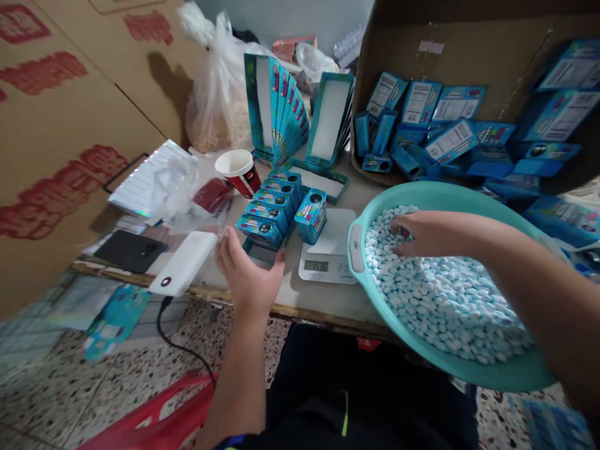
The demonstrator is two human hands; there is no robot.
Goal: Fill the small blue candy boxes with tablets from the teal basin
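Observation:
My left hand is open, thumb and fingers apart, at the near end of a shallow display tray. Several small blue candy boxes stand in a row in that tray. In the teal basin, my right hand has its fingers curled into small pale-blue and white candies; its fingertips are partly hidden among them. Between the hands, a single blue box stands upright on a white digital scale with a lit display.
A large carton holding many blue boxes stands behind the basin. Folded display trays, a paper cup and a tied plastic bag are at the back. A white power bank with a cable lies at the table's left edge.

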